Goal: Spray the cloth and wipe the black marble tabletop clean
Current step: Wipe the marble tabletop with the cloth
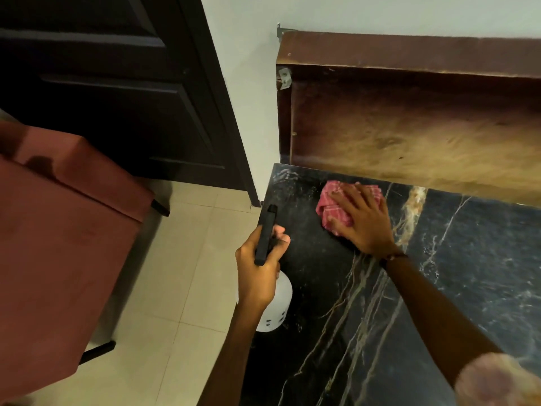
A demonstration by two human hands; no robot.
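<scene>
A red checked cloth (330, 205) lies bunched near the far left corner of the black marble tabletop (456, 273), which has pale veins. My right hand (363, 221) presses flat on the cloth, fingers spread over it. My left hand (257, 271) grips a spray bottle with a black head (265, 235) and a white body (279, 306), held over the table's left edge. The nozzle points away toward the far corner.
A brown wooden shelf (409, 112) hangs low over the table's far side against the white wall. To the left, a reddish upholstered seat (58, 244) stands on the beige tiled floor (187, 288). A dark door (117, 83) is behind it.
</scene>
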